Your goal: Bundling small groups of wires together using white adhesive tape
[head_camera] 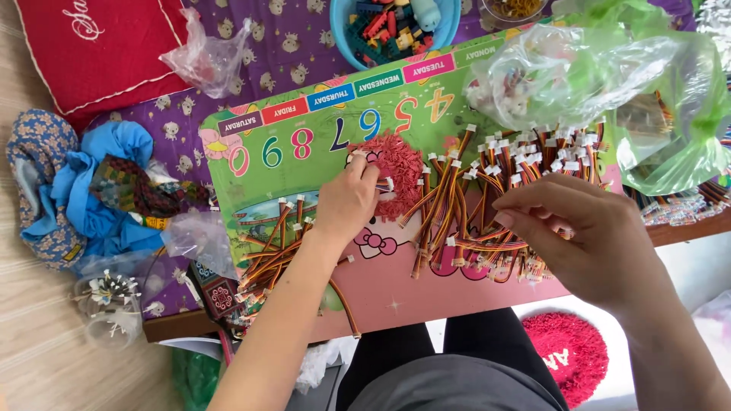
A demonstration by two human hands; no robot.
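Observation:
A child's green and pink lap table [304,114] with printed numbers lies across my knees. My left hand [346,202] rests at the edge of a heap of small red connector pieces [400,164], its fingertips pinching at one. My right hand [582,228] hovers over a spread of short wire bundles with white plugs [487,190], fingers curled together on a thin wire. A second pile of wire bundles [274,243] lies by my left wrist.
Clear and green plastic bags [609,76] sit at the table's far right. A blue bowl of toy bricks [396,27], a red cushion [91,46], crumpled cloths [84,190] and a red mat [567,354] surround the table.

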